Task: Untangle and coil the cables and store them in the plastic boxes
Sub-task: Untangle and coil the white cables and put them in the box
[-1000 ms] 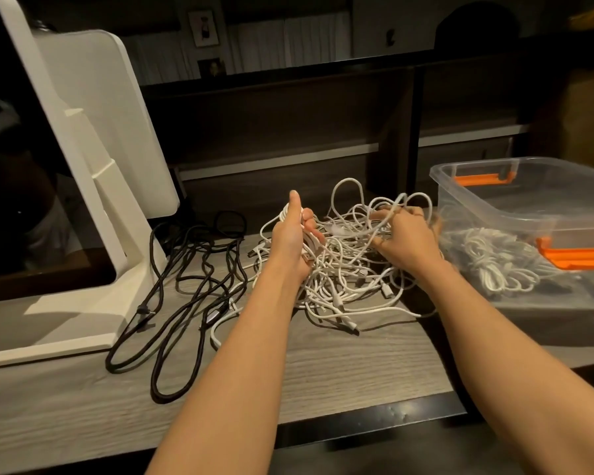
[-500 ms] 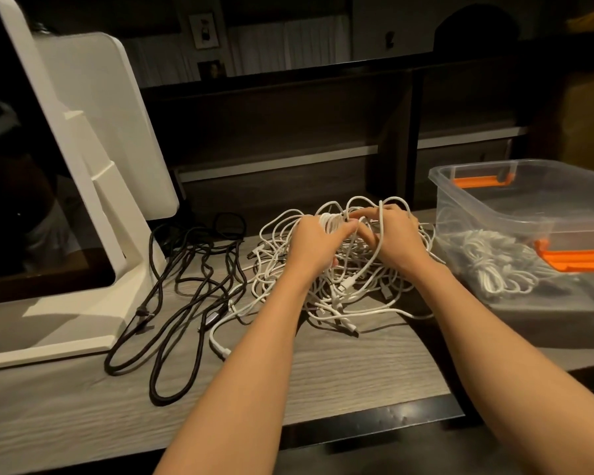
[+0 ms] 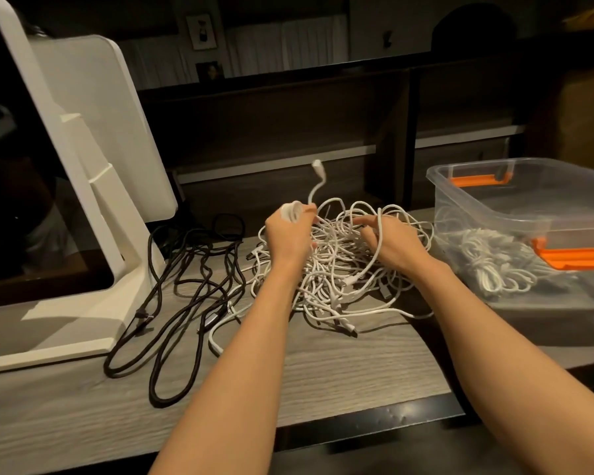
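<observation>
1. Since half a second earlier, hands had parted: left hand [image 3: 290, 231] drew back left with a small bundle of white cable, its plug end [image 3: 318, 165] sticking up above the fist.
2. Left grip was curled tight round that bundle.
3. Right hand [image 3: 390, 243] rested on the white cable tangle [image 3: 340, 269], fingers spread and loosely bent, one strand looped over its back; whether it pinched anything could not be told.
4. Tangle lay mid-worktop [image 3: 323, 371].
5. Black cables [image 3: 179, 293] sprawled just left of the tangle, touching its edge.
6. Clear plastic box [image 3: 460, 186] with orange latches sat right, coiled white cable [image 3: 494, 265] inside.
7. White monitor stand [image 3: 93, 234] stood far left.
</observation>
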{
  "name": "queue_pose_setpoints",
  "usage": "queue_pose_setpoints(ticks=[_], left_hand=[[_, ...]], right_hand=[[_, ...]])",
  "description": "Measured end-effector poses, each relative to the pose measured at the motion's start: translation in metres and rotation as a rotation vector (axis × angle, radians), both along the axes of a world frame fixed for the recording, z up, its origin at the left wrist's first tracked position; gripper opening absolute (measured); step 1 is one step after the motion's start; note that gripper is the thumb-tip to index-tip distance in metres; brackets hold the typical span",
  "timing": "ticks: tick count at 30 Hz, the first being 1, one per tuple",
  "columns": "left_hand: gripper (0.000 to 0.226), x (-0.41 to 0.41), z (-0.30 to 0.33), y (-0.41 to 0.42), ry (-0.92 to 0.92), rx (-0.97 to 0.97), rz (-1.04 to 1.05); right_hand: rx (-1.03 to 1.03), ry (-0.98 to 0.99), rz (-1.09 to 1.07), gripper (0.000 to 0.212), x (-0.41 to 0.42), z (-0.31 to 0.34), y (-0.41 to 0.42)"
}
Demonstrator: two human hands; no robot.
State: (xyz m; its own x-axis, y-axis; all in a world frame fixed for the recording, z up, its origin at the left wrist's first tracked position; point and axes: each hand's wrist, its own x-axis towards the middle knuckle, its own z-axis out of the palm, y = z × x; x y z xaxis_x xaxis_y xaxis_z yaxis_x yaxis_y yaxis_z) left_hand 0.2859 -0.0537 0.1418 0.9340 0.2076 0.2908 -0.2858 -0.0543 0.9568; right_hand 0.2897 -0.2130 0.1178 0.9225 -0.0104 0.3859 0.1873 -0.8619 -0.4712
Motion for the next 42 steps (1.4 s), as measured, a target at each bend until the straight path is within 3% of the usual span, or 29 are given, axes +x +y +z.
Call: queue_pose_setpoints(ticks=[5,8,14,19,22,25,28,32,37,40,42], left_hand=[[0.032,-0.008,-0.005,-0.017,-0.056,0.467,-0.342],[0.031,-0.011,-0.007,-0.025,-0.045,0.619,-0.394],[0.034,-0.009,-0.011,-0.024,-0.049,0.541,-0.257],[0.023,0.001,-0.013,-0.014,0.093,0.328,-0.029],[0.030,0.000,-0.014,-0.010,0.155,0.236,0.051],[0.030,0.002,-0.014,-0.011,0.122,0.225,0.074],[0.022,0.002,-0.012,-0.012,0.136,0.240,0.019],[0.032,0.003,-0.013,-0.013,0.129,0.271,0.038],[0.031,0.006,-0.014,-0.011,0.034,0.382,0.059],[0.033,0.004,-0.012,-0.009,-0.069,0.581,0.103],[0.027,0.002,-0.010,-0.009,-0.101,0.594,0.050]], right_hand=[[-0.237,0.099,-0.095,0.032,0.001,-0.003,0.001],[-0.319,0.132,-0.101,0.026,0.002,-0.001,0.003],[-0.189,0.068,-0.057,0.027,-0.003,0.002,0.006],[0.173,-0.236,0.065,0.030,-0.013,0.008,0.008],[0.374,-0.415,0.091,0.031,-0.017,0.010,0.012],[0.545,-0.560,0.111,0.029,-0.019,0.012,0.016],[0.582,-0.646,0.117,0.025,-0.018,0.014,0.017],[0.489,-0.648,0.003,0.017,-0.008,0.012,0.016],[0.173,-0.494,-0.065,0.035,0.003,0.001,0.014],[0.004,-0.459,0.019,0.046,0.005,-0.003,0.016],[0.007,-0.440,0.146,0.048,0.004,-0.003,0.018]])
